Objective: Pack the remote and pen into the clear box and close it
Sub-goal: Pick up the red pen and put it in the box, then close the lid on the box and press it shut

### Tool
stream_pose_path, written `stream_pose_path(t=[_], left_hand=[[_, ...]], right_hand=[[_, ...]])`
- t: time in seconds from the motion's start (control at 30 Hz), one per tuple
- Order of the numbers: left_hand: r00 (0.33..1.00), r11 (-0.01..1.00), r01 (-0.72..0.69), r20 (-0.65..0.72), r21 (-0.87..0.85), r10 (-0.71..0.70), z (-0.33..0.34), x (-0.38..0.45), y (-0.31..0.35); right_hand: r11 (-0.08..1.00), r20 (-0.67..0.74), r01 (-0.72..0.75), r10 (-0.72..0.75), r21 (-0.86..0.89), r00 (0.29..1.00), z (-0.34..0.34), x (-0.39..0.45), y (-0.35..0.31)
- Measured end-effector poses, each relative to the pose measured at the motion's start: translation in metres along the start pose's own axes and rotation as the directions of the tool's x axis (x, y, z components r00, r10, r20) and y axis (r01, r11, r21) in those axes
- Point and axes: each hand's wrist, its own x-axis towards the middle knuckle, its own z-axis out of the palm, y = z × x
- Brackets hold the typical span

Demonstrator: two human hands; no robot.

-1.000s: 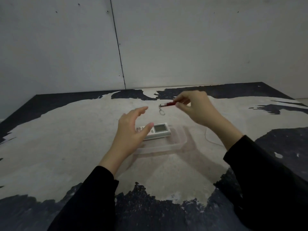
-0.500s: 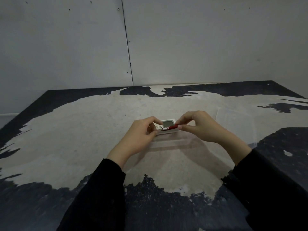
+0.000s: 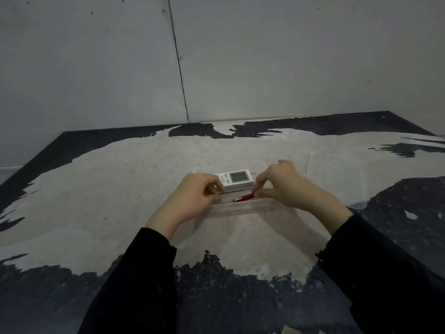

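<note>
A white remote (image 3: 236, 180) with a small grey screen lies inside the clear box (image 3: 240, 214) at its far side. A red pen (image 3: 244, 197) with a small metal chain at its left end sits low in the box, in front of the remote. My right hand (image 3: 284, 186) pinches the pen's right end. My left hand (image 3: 192, 196) pinches the chain end, and its fingers hide the remote's left part. The box's near wall is see-through and faint.
The clear lid (image 3: 337, 174) lies flat on the table to the right of the box. The table (image 3: 108, 201) is pale with dark patches, and a grey wall stands close behind it.
The pen came down from the air above the remote into the box. My left hand closed in from open and now grips the pen's chain end.
</note>
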Motion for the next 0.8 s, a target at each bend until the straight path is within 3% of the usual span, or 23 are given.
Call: stream_pose_path(t=[0.1, 0.2, 0.27, 0.33, 0.43, 0.5, 0.7, 0.8], left_hand=[[1.000, 1.000, 0.010, 0.000, 0.007, -0.010, 0.001, 0.000, -0.002], [1.000, 1.000, -0.008, 0.003, 0.015, 0.008, 0.002, 0.000, -0.003], [1.000, 1.000, -0.026, -0.010, 0.017, 0.026, 0.002, -0.001, -0.003], [0.998, 0.999, -0.048, -0.048, 0.000, 0.048, 0.001, -0.001, -0.002], [0.990, 0.996, -0.081, -0.121, -0.037, 0.076, 0.002, -0.003, 0.002], [0.983, 0.993, -0.106, -0.157, -0.046, 0.098, 0.003, -0.004, 0.004], [0.963, 0.988, -0.156, -0.226, -0.016, 0.149, 0.005, -0.004, 0.004], [0.927, 0.977, -0.212, -0.315, 0.005, 0.203, 0.005, -0.003, 0.002]], right_hand=[[0.999, 0.011, 0.024, -0.024, -0.041, 1.000, -0.002, 0.000, 0.000], [0.999, -0.188, 0.052, -0.050, 0.005, 0.981, -0.002, -0.003, 0.006], [0.995, -0.387, -0.033, 0.066, 0.090, 0.920, -0.008, -0.003, 0.016], [0.965, -0.466, -0.260, 0.242, 0.026, 0.851, -0.015, -0.006, 0.030], [0.789, -0.277, -0.594, 0.542, -0.157, 0.793, -0.023, -0.017, 0.049], [0.755, -0.151, -0.628, 0.610, -0.188, 0.778, -0.021, -0.021, 0.054], [0.781, -0.189, -0.583, 0.552, -0.222, 0.812, -0.015, -0.013, 0.045], [0.859, -0.380, -0.491, 0.410, -0.146, 0.829, -0.021, -0.011, 0.042]])
